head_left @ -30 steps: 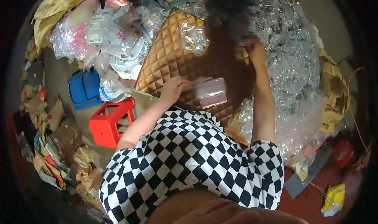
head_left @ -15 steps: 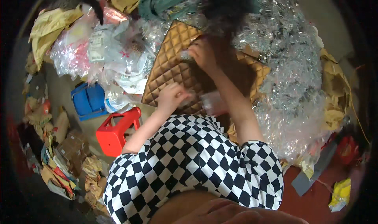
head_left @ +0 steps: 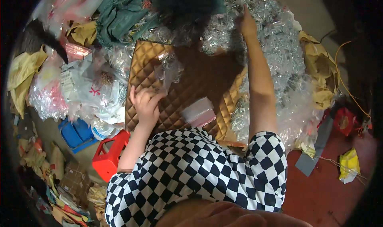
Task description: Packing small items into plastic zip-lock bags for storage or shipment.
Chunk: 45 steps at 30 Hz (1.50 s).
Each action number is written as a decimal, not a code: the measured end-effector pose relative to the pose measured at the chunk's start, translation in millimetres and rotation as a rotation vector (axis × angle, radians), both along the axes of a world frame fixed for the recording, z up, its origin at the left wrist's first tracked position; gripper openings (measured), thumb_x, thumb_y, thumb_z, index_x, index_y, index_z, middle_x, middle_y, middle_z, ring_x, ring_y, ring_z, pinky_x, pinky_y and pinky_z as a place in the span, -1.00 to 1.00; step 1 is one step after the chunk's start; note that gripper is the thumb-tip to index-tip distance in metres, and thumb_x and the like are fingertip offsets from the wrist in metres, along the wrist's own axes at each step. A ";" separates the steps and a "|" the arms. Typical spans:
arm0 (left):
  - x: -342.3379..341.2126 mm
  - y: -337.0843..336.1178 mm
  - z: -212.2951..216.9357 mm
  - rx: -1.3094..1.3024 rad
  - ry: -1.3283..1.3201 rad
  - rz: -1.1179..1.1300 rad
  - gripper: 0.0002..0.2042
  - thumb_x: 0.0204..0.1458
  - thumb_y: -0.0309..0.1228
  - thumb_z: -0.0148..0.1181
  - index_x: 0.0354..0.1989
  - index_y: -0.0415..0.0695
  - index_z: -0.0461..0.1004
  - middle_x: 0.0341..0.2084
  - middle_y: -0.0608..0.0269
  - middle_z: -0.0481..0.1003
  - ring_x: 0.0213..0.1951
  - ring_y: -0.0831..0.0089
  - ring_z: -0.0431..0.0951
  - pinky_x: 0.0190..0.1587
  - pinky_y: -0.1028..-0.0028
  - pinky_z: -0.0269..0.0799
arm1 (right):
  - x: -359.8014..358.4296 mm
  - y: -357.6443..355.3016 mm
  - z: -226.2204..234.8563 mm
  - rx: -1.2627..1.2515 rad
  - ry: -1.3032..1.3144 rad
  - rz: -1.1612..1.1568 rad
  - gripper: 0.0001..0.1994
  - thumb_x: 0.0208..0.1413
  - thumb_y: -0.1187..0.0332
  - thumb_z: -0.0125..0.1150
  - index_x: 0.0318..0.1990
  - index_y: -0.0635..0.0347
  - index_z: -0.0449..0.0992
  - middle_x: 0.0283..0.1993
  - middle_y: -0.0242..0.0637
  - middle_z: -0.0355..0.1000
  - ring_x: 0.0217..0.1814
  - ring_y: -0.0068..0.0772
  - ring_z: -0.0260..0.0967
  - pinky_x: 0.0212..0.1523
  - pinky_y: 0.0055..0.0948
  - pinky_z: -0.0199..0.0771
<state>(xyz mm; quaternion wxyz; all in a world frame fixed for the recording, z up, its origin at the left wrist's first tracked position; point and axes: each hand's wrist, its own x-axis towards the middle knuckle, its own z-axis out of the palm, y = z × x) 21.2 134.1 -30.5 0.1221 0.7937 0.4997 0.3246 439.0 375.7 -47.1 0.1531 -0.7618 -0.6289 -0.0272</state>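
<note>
Reaching to one o'clock, our right hand [head_left: 247, 24] touches the heap of clear plastic bags [head_left: 279, 55], grip unclear; our left hand [head_left: 145, 103] pinches a small clear bag [head_left: 162, 76] over the quilted tan cushion [head_left: 199, 87].

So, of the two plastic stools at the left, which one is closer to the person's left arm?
The red stool is closer: it stands right beside the left forearm. The blue stool lies further left, next to the plastic bags.

Person wearing a short-sleeved top in a black-and-white checkerboard print; both forearms showing bare below the sleeves, left hand [head_left: 145, 103] and right hand [head_left: 247, 25] ungloved.
</note>
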 end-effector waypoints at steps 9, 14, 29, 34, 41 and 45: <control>18.9 -3.3 12.1 -0.734 0.045 0.028 -0.57 -0.02 -0.49 0.16 0.10 -0.02 0.45 -0.33 0.00 0.50 -0.06 0.03 0.47 -0.01 0.12 0.35 | 25.9 -1.6 8.4 0.150 -0.089 0.018 -0.79 0.12 0.33 0.13 -0.13 0.20 0.50 -0.25 -0.07 0.55 -0.27 -0.04 0.53 -0.28 -0.14 0.49; 8.0 -11.8 -33.1 -0.364 -0.011 -0.042 -0.71 -0.02 -0.50 0.16 -0.08 0.01 0.56 -0.23 0.02 0.44 -0.15 0.04 0.47 -0.15 0.19 0.40 | -30.4 -121.6 65.9 -0.081 1.220 0.093 -0.77 0.20 0.28 0.18 -0.10 0.21 0.55 -0.26 -0.48 0.51 -0.22 -0.54 0.43 -0.21 -0.46 0.40; 47.5 -71.6 27.3 -0.310 -0.284 -0.673 -0.79 -0.22 -0.61 0.25 -0.36 -0.08 0.61 0.16 -0.02 0.28 0.22 -0.01 0.20 0.24 0.18 0.13 | -110.3 -333.1 88.3 -0.424 1.450 0.278 -0.71 0.26 0.35 0.07 0.07 0.25 0.47 -0.11 -0.40 0.49 -0.08 -0.62 0.38 -0.03 -0.57 0.37; 65.3 -101.2 13.8 -0.272 -0.350 -0.589 -0.82 -0.21 -0.56 0.26 -0.36 -0.08 0.61 0.16 -0.04 0.27 0.21 -0.03 0.20 0.23 0.17 0.16 | -144.8 -351.3 54.3 -0.287 1.600 0.083 -0.73 0.23 0.44 0.04 0.07 0.19 0.46 -0.09 -0.40 0.51 -0.14 -0.64 0.41 -0.30 -0.68 0.40; 62.4 -100.9 27.3 -0.370 -0.177 -0.626 -0.73 -0.21 -0.55 0.23 -0.28 0.00 0.62 0.15 0.01 0.30 0.23 -0.03 0.20 0.24 0.15 0.17 | -134.6 -385.7 30.4 -0.174 2.457 0.102 -0.65 0.19 0.56 -0.08 0.14 0.28 0.31 -0.02 -0.24 0.47 -0.18 -0.46 0.52 -0.31 -0.61 0.57; 63.2 -106.9 44.1 -0.269 -0.316 -0.607 -0.71 -0.20 -0.56 0.22 -0.26 0.05 0.64 0.12 0.05 0.34 0.20 -0.02 0.22 0.23 0.19 0.20 | -118.2 -395.2 44.1 -0.092 2.070 -0.093 -0.60 0.11 0.65 -0.10 0.13 0.25 0.35 -0.06 -0.22 0.49 -0.24 -0.53 0.51 -0.47 -0.67 0.49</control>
